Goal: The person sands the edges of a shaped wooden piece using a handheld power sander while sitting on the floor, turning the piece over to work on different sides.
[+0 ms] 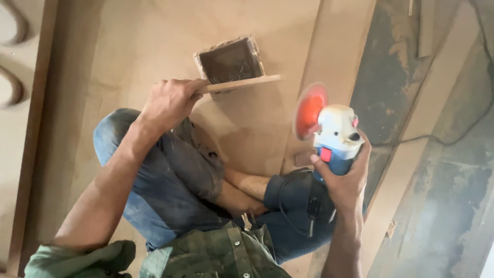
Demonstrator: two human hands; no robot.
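Observation:
My left hand (170, 100) grips one end of a thin flat wooden strip (242, 84), held level and pointing right, above a small open box of nails (230, 61). My right hand (346, 180) holds a blue and white angle grinder (337, 136) upright by its body. Its red-orange disc (310, 110) faces left and looks blurred, as if spinning. The disc is apart from the strip, a short way to the right of its free end. I sit cross-legged in blue jeans on a large brown board (154, 36).
A long wooden plank (339, 46) lies beside the board on the right. A black power cable (442, 136) runs across the dusty grey floor (447, 206). Carved curved woodwork (13, 62) lies at the far left.

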